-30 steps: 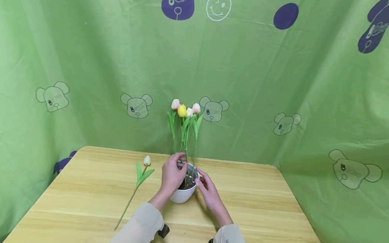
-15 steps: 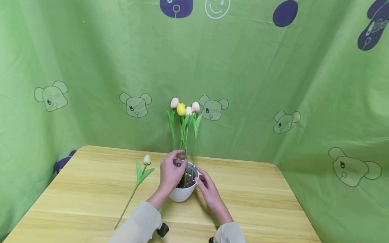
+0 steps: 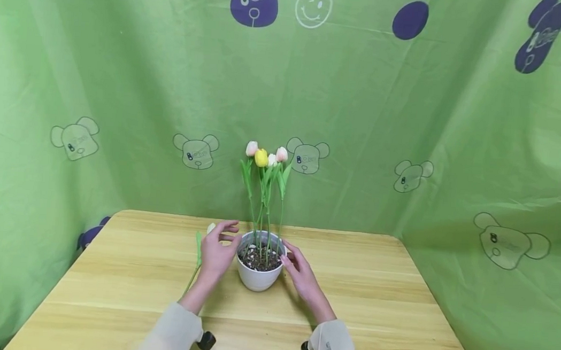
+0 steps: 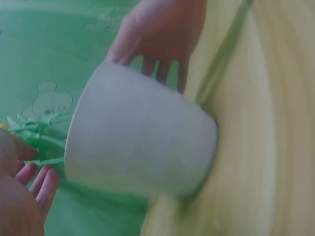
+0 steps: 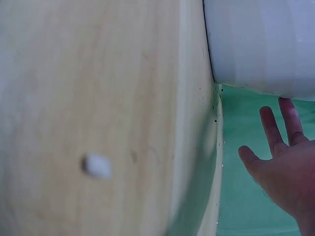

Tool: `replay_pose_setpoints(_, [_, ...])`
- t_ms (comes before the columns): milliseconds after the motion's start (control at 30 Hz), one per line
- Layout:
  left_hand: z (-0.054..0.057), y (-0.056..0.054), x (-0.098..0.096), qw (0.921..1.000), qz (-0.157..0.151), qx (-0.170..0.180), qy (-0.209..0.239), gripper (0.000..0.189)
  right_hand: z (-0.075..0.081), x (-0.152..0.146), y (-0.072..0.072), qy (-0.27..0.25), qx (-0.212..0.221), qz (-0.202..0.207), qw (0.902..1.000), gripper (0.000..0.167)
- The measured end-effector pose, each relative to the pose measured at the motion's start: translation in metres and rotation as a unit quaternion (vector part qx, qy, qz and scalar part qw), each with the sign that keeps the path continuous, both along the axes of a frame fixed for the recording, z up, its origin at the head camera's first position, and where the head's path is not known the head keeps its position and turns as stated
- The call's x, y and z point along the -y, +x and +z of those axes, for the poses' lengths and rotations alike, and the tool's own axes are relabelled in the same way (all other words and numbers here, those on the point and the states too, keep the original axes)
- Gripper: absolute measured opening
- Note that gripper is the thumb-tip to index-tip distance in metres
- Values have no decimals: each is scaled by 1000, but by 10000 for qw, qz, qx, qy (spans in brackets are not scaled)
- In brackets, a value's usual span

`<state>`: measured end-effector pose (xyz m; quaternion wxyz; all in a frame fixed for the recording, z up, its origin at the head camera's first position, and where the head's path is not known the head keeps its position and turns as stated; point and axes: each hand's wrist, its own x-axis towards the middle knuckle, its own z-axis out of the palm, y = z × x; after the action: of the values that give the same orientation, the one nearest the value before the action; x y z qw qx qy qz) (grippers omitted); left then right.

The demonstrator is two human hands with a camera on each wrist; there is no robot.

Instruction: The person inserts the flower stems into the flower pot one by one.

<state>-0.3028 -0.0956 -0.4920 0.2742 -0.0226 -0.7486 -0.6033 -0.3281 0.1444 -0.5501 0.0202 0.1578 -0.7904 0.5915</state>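
Observation:
A white flowerpot with dark soil stands upright in the middle of the table. Several artificial tulips rise from it: a yellow tulip, a white one and pink ones. My right hand rests its extended fingers against the pot's right side; the right wrist view shows a fingertip touching the wall. My left hand is left of the pot, apart from it, fingers loosely bent and holding nothing. Beneath it lies a white tulip, partly hidden by the hand.
The wooden table has a green patterned curtain behind it and at both sides. A small white bit lies on the tabletop in the right wrist view. The tall stems stand close before the back curtain.
My left hand has let go of a stem in the pot and moved left, over the lying tulip. The pot's soil is now uncovered. My right hand stays at the pot.

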Motion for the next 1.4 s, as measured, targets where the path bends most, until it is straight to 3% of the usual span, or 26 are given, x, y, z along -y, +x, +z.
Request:
replay_pose_setpoints(333, [-37, 40, 61, 9943, -64, 904, -564, 39, 1, 0, 1, -73, 92, 15, 9999, 48])
replay_pose_setpoints(567, [-58, 70, 104, 9740, 121, 1525, -1673, 44, 2, 1, 2, -110, 110, 18, 9999, 49])
replay_pose_setpoints(667, [-64, 78, 118, 9669, 39, 1756, -1853, 50, 2, 1, 2, -51, 157, 1, 9999, 49])
replay_pose_setpoints(800, [-72, 81, 128, 9649, -237, 2063, -1609, 59, 1, 1, 2, -59, 178, -21, 9998, 48])
replay_pose_setpoints(967, [-78, 78, 128, 9649, -433, 2202, -1367, 62, 1, 0, 2, -45, 87, -17, 10000, 49])
replay_pose_setpoints(1267, [-80, 69, 111, 9519, -522, 2158, -2113, 71, 1, -1, 2, -53, 1, -5, 10000, 49])
replay_pose_setpoints(1400, [-78, 67, 106, 9482, -511, 2203, -2229, 72, 2, 0, 2, -59, 79, 10, 10000, 49])
